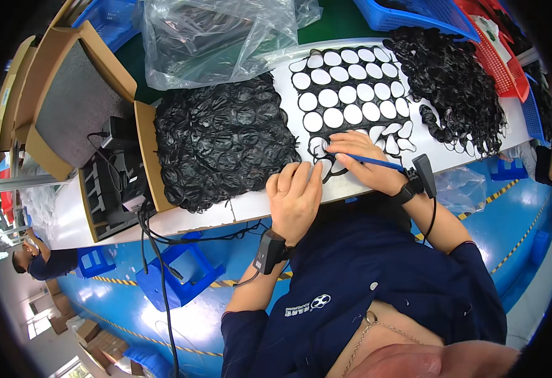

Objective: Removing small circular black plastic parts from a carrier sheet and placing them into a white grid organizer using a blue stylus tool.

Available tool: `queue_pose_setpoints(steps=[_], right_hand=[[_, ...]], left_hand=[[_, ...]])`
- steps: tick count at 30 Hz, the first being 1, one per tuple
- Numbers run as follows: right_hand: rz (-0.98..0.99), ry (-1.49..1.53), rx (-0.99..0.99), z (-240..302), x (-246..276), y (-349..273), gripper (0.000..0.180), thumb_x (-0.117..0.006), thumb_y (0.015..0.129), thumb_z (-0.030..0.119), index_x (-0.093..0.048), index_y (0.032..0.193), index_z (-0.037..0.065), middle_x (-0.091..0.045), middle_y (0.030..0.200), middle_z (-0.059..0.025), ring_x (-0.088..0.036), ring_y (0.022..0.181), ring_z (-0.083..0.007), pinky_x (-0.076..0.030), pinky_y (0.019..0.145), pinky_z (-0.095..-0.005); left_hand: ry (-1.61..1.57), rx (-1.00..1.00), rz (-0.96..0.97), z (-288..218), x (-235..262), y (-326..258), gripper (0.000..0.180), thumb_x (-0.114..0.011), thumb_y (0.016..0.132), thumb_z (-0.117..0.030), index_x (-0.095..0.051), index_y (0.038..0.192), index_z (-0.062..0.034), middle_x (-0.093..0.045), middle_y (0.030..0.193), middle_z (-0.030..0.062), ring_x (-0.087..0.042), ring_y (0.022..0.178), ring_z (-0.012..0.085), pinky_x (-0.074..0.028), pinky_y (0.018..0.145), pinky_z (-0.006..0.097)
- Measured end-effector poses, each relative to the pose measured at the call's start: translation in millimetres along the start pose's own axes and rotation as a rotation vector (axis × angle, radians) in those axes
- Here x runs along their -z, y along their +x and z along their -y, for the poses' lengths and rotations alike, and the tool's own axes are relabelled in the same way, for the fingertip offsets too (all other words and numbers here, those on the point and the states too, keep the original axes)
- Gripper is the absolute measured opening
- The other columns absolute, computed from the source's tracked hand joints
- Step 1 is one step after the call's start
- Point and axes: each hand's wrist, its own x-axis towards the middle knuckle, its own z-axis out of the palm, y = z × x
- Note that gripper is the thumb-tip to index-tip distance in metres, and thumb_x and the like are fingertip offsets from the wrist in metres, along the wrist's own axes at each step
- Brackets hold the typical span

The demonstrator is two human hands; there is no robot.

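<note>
Step in hand, as I judge: picking rings out of black sheet (351, 94) on white table (194, 220). Left hand (295, 195) flat, fingers together, pressing sheet's near edge. Right hand (361, 160) closed on blue tool (377, 163), tip at sheet. Next move needs steady hold-down, careful lifting.

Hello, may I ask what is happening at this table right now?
A person works on a black die-cut sheet full of round holes. The right hand holds a thin blue tool at its near edge, while the left hand presses flat beside it. Heaps of black rings lie on both sides.
</note>
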Motion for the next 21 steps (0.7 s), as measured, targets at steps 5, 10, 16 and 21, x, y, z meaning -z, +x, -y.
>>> queue_pose_setpoints(steps=[5, 10, 16, 21], right_hand=[[0.068, -0.015, -0.016, -5.1, -2.9, -2.1, 0.023, -0.058, 0.096, 0.02, -0.07, 0.111, 0.008, -0.067, 0.117, -0.0114, -0.057, 0.118, -0.0259, -0.034, 0.109, -0.0443], [0.089, -0.008, -0.029, -0.4, -2.0, 0.2, 0.022, -0.058, 0.096, 0.021, -0.07, 0.111, 0.009, -0.067, 0.116, -0.0107, -0.057, 0.118, -0.025, -0.032, 0.11, -0.0441], [0.129, -0.057, 0.01, -2.2, -1.5, 2.4, 0.022, -0.059, 0.095, 0.019, -0.069, 0.112, 0.009, -0.066, 0.116, -0.0098, -0.057, 0.119, -0.0244, -0.034, 0.108, -0.0441], [0.128, -0.528, 0.394, 4.8, -0.1, 13.4, 0.031, -0.066, 0.088, 0.015, -0.063, 0.118, 0.007, -0.062, 0.119, -0.0093, -0.056, 0.121, -0.0253, -0.039, 0.105, -0.0468]], left_hand=[[0.026, 0.004, 0.084, 4.0, -9.4, -1.8, 0.034, -0.071, 0.078, -0.009, -0.069, 0.112, -0.0092, -0.059, 0.112, 0.0035, -0.054, 0.106, 0.0213, -0.037, 0.088, 0.038], [0.033, 0.003, 0.08, 4.3, -10.4, -1.9, 0.035, -0.071, 0.077, -0.009, -0.07, 0.112, -0.0089, -0.058, 0.112, 0.0038, -0.053, 0.106, 0.0216, -0.037, 0.088, 0.038], [0.028, 0.006, 0.095, 5.9, -10.6, -0.4, 0.034, -0.07, 0.077, -0.009, -0.069, 0.112, -0.0091, -0.058, 0.112, 0.0029, -0.053, 0.106, 0.0213, -0.036, 0.088, 0.038], [0.066, -0.009, 0.08, 5.7, -12.4, -0.9, 0.033, -0.07, 0.078, -0.01, -0.067, 0.111, -0.008, -0.059, 0.109, 0.0021, -0.053, 0.105, 0.0209, -0.035, 0.088, 0.039]])
